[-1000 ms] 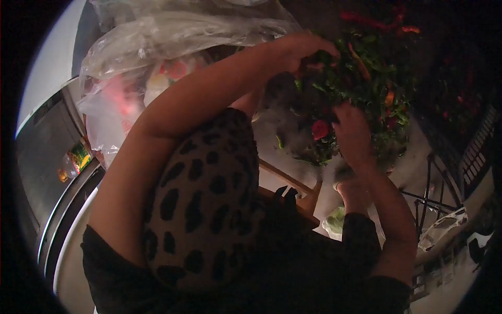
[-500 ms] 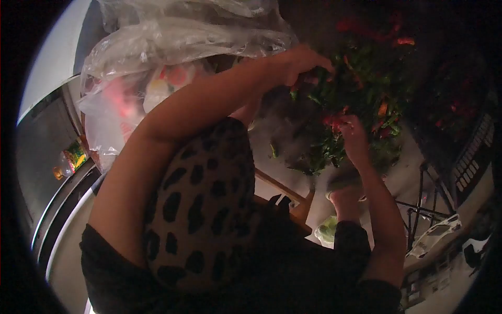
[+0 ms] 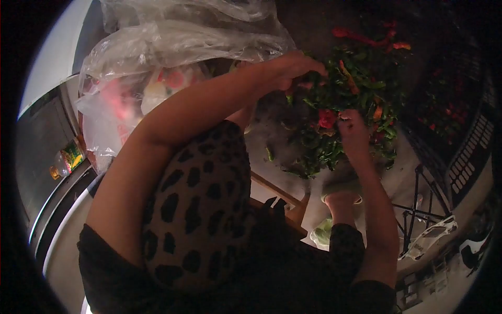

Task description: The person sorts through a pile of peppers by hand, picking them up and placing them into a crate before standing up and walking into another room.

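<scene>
A pile of green and red peppers (image 3: pixel 366 78) lies on the floor, dim and partly hazy. At its left edge is my left hand (image 3: pixel 298 70), with one bent finger over the peppers and the others curled underneath; what they hold is too dark to tell. My right hand (image 3: pixel 354 131) is closed, fingertips down in the middle of the pile, just right of a bright red pepper (image 3: pixel 327 118). What is between its fingers is hidden.
Clear plastic bags (image 3: pixel 157 44) lie at the upper left, near a bottle with a yellow-green label (image 3: pixel 70 157). A dark crate (image 3: pixel 470 152) with red contents stands right. Below are a wooden stool (image 3: pixel 295 214) and a pale-green shoe (image 3: pixel 321 234).
The view has shifted slightly and the pile looks brighter. My right hand now sits to the right of the red pepper, which shows more plainly. My left hand has barely moved.
</scene>
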{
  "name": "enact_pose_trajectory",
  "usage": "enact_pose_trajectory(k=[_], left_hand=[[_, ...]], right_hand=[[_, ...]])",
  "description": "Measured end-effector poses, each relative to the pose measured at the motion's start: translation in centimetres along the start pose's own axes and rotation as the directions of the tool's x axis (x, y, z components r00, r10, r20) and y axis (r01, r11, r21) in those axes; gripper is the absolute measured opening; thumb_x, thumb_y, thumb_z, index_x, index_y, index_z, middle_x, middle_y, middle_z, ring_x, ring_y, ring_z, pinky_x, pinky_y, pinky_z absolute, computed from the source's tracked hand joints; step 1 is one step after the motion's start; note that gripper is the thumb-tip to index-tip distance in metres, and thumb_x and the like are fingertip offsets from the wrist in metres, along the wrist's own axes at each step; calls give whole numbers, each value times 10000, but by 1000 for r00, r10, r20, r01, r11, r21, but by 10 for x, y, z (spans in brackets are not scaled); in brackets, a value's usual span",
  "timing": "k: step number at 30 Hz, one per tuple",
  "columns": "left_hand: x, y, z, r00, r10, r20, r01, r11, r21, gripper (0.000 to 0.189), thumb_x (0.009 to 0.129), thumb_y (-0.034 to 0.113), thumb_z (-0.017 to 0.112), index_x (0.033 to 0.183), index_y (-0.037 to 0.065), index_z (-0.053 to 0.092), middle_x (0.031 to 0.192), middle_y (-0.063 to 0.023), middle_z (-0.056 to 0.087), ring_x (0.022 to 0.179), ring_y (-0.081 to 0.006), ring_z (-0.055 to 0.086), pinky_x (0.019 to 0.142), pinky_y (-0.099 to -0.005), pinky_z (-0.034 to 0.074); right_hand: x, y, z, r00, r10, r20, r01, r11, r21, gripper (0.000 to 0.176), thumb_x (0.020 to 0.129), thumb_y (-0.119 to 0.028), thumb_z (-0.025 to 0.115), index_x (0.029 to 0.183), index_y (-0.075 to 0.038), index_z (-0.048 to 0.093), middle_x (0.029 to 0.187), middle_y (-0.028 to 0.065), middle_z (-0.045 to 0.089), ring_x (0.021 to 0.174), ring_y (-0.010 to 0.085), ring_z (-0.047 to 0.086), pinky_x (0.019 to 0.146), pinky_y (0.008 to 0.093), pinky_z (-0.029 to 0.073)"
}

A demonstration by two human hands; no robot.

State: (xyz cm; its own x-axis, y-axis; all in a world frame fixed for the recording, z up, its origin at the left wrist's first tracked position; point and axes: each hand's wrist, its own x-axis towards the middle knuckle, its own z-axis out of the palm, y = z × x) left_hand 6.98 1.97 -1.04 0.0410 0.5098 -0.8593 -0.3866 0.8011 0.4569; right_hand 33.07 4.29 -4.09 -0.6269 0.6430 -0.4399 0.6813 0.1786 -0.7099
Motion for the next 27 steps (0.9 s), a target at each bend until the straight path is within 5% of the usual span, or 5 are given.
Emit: enact_pose_trajectory(k=[8, 11, 17, 23, 27], left_hand=[[-5, 2, 3, 999, -4, 42, 5, 999, -31, 104, 690, 166, 671, 731, 79, 630, 696, -13, 589, 479, -111, 452, 424, -289, 339], [-2, -1, -2, 999, -9, 34, 8, 1000, 7, 153, 681, 235, 677, 782, 121, 658, 738, 20, 601, 560, -107, 470, 339, -285, 322], [10, -11, -8, 983, 155, 103, -174, 958, 226, 171, 680, 269, 677, 799, 146, 665, 788, 32, 609, 626, -110, 500, 291, -277, 302], [1, 2, 7, 996, 38, 79, -42, 998, 52, 108, 691, 197, 653, 771, 125, 652, 670, 13, 554, 552, -113, 490, 427, -339, 353], [11, -5, 19, 997, 36, 73, -45, 990, 131, 113, 663, 199, 668, 748, 127, 646, 704, 18, 566, 568, -124, 477, 430, -362, 340]], right_hand=[[1, -1, 43, 954, -301, -5, 243, 778, -580, 382, 693, -158, 671, 999, -11, 496, 959, 156, 529, 943, 336, 513, 777, 415, 444], [6, -16, 33, 995, -41, 91, 79, 882, -465, 379, 676, -140, 663, 992, -18, 493, 1020, 162, 501, 985, 333, 490, 774, 412, 433], [1, -43, -29, 950, -218, -224, 214, 976, -44, 321, 661, -119, 646, 949, -36, 530, 845, 140, 541, 778, 337, 549, 694, 397, 446], [6, -27, -90, 837, 533, 126, -543, 837, 66, 266, 730, -155, 606, 960, -31, 554, 824, 78, 579, 728, 178, 580, 623, 309, 470], [-6, 6, -123, 760, 588, 275, -646, 727, 233, 220, 763, -169, 574, 924, -18, 571, 825, 55, 587, 723, 130, 578, 619, 282, 481]])
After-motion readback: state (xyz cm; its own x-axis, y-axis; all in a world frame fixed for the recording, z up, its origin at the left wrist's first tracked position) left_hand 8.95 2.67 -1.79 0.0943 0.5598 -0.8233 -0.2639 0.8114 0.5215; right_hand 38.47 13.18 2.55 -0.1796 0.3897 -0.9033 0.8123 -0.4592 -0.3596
